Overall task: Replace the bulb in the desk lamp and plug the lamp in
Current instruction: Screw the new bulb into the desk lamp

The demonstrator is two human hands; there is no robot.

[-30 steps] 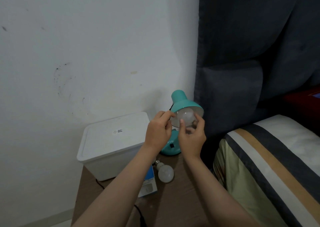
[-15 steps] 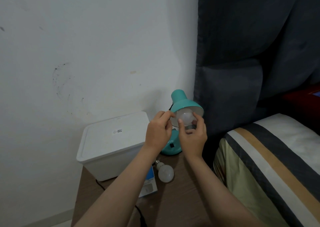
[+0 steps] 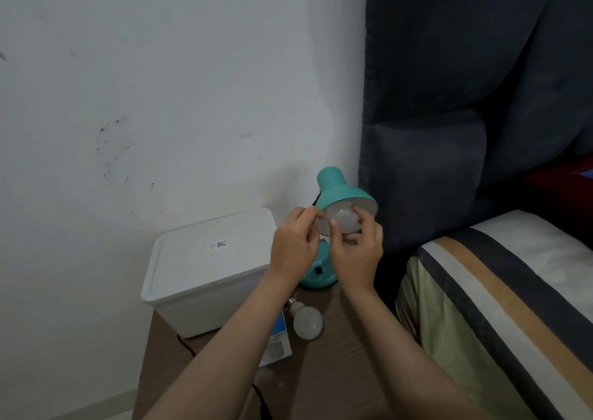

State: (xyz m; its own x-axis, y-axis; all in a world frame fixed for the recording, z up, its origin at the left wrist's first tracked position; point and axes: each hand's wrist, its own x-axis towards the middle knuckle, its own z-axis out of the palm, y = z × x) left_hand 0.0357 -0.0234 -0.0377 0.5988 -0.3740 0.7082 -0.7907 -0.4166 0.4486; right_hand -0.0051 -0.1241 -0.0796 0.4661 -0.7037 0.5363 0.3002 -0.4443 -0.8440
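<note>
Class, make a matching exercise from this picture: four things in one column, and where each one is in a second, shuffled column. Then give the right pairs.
Things
1. bulb in the shade
2. spare bulb
3. white box
4. left hand

Places
A. lying on the wooden table
B. on the rim of the teal lamp shade
C. standing against the wall, left of the lamp
D. between the fingers of the right hand

Pairs: 1-D, 2-A, 3-C, 4-B
</note>
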